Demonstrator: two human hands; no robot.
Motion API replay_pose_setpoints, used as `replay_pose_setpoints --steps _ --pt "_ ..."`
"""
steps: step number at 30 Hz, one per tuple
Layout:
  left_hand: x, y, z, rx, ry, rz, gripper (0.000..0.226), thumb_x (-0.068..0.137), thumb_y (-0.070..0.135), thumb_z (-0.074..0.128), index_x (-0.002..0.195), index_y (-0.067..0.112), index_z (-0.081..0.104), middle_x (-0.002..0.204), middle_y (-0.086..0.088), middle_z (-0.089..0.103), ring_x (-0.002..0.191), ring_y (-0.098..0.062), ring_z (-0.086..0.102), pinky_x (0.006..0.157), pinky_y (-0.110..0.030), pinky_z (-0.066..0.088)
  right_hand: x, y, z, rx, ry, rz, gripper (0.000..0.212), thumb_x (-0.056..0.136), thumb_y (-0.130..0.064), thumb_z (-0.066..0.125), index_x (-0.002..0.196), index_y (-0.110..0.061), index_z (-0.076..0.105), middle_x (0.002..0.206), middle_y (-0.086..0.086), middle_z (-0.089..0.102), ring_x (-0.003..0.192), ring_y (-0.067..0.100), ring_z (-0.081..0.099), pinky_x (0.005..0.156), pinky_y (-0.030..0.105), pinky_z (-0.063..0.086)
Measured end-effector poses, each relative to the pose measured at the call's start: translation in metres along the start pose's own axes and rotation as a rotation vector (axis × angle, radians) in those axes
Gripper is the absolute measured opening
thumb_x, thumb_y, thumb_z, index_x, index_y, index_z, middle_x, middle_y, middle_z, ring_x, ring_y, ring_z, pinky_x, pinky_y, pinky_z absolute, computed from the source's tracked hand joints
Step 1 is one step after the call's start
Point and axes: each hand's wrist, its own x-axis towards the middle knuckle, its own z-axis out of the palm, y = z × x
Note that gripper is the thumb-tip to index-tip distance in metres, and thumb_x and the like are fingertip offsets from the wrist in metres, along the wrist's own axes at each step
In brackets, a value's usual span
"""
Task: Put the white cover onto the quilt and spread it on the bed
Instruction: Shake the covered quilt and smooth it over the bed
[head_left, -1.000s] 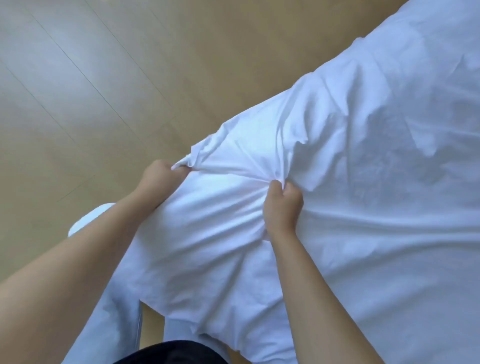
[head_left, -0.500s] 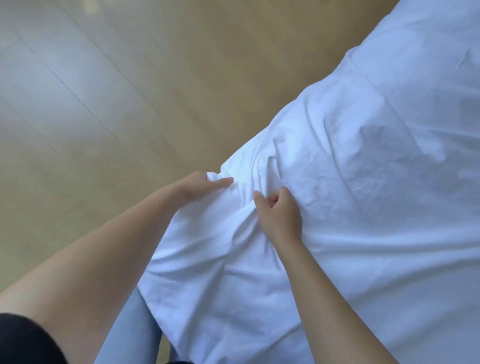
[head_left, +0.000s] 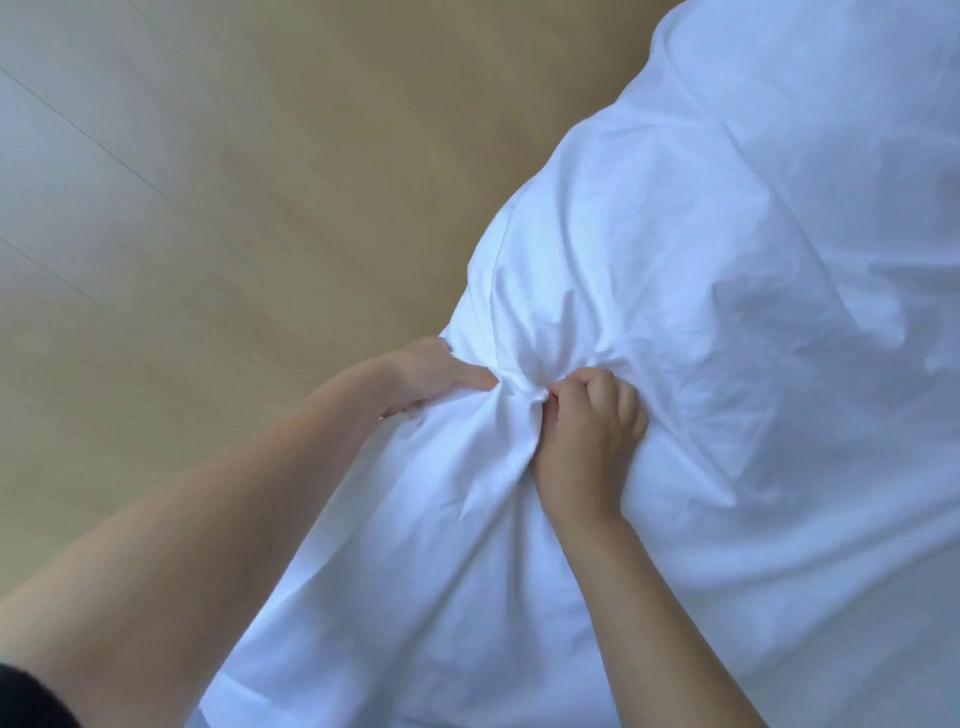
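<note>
Mostly the white cover (head_left: 701, 338) fills the right side of the view. It is puffy and creased, and its near corner is bunched into tight folds between both hands. On top of it the right hand (head_left: 587, 441) has its fingers curled tight, clamped on a tuck of fabric at the bunch. Just beside it the left hand (head_left: 431, 374) grips the cover's edge, thumb laid along the top of the fabric, other fingers tucked under and mostly hidden. Only the gathered fabric separates the two hands. Below them the cover hangs loose toward the person. Cannot tell if the quilt is inside, and whatever carries the cover is hidden under it. To the left is a pale wood floor (head_left: 234, 208), with a black sleeve (head_left: 26, 696) at the bottom-left corner.
</note>
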Motion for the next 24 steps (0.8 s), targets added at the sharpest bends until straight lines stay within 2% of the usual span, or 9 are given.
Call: replay_pose_setpoints --steps 1,3,6,8,12,16,19,22,24 --pt "-0.007 0.010 -0.004 -0.029 0.074 0.035 0.049 0.068 0.039 0.080 0.107 0.016 0.062 0.085 0.006 0.066 0.065 -0.009 0.062 0.048 -0.018 0.048 0.002 0.000 -0.001 0.037 -0.015 0.014 0.008 0.074 -0.009 0.053 0.070 -0.007 0.060 0.082 0.012 0.060 0.083 0.026 0.044 0.074 0.033 0.029" --pt "-0.027 0.027 -0.013 -0.097 0.219 0.114 0.040 0.063 0.032 0.086 0.094 0.016 0.066 0.082 0.006 0.067 0.069 -0.011 0.064 0.055 -0.022 0.050 0.007 -0.008 -0.015 0.255 -0.043 0.110 0.015 0.082 -0.012 0.045 0.076 -0.004 0.055 0.080 0.012 0.057 0.080 0.026 0.046 0.071 0.033 0.031" --pt "-0.056 0.048 -0.027 -0.020 0.405 0.221 0.035 0.061 0.035 0.086 0.070 0.014 0.060 0.068 0.005 0.061 0.062 -0.013 0.057 0.056 -0.029 0.044 0.021 -0.019 -0.054 0.575 -0.042 0.422 0.013 0.092 -0.021 0.038 0.086 -0.010 0.043 0.069 -0.010 0.047 0.066 0.023 0.045 0.059 0.028 0.026" --pt "-0.069 0.053 -0.042 0.071 0.519 0.262 0.034 0.064 0.037 0.084 0.072 0.011 0.062 0.070 0.003 0.064 0.064 -0.015 0.060 0.058 -0.032 0.047 0.029 -0.008 -0.078 0.555 0.012 0.455 0.012 0.091 -0.021 0.037 0.088 -0.011 0.042 0.062 -0.014 0.045 0.058 0.028 0.045 0.055 0.029 0.024" --pt "-0.048 0.034 -0.066 0.274 0.632 0.203 0.034 0.075 0.038 0.075 0.092 0.010 0.063 0.087 -0.008 0.065 0.087 -0.029 0.061 0.066 -0.033 0.043 0.020 0.024 -0.074 0.221 -0.068 0.217 0.024 0.090 -0.020 0.041 0.080 -0.001 0.052 0.045 0.015 0.053 0.037 0.037 0.051 0.038 0.026 0.034" --pt "-0.011 0.026 -0.055 0.465 0.575 0.111 0.038 0.081 0.033 0.068 0.112 0.015 0.054 0.109 -0.009 0.063 0.102 -0.031 0.058 0.071 -0.031 0.038 0.010 0.028 -0.035 0.158 -0.227 0.284 0.030 0.089 -0.028 0.040 0.073 -0.006 0.051 0.046 0.013 0.053 0.037 0.035 0.053 0.036 0.027 0.036" --pt "0.006 0.036 -0.062 0.374 0.315 -0.064 0.070 0.071 0.025 0.074 0.133 0.014 0.043 0.123 -0.010 0.055 0.109 -0.030 0.054 0.079 -0.031 0.040 0.021 0.032 -0.030 0.173 -0.188 0.272 0.035 0.086 -0.041 0.041 0.069 -0.011 0.047 0.055 0.007 0.056 0.048 0.033 0.056 0.045 0.029 0.039" --pt "0.017 0.063 -0.067 0.112 -0.013 -0.153 0.057 0.047 0.050 0.073 0.086 0.012 0.057 0.077 -0.004 0.048 0.064 -0.021 0.044 0.058 -0.031 0.032 0.038 0.036 -0.032 0.115 -0.067 0.291 0.039 0.078 -0.048 0.049 0.078 -0.010 0.052 0.080 0.012 0.056 0.077 0.034 0.053 0.062 0.036 0.043" --pt "0.034 0.082 -0.059 0.056 -0.048 -0.151 0.063 0.055 0.071 0.065 0.064 0.011 0.048 0.058 0.003 0.037 0.051 -0.017 0.033 0.053 -0.030 0.024 0.059 0.039 -0.025 0.052 0.026 0.371 0.054 0.074 -0.052 0.053 0.103 -0.006 0.053 0.102 0.019 0.055 0.096 0.031 0.043 0.076 0.043 0.042"
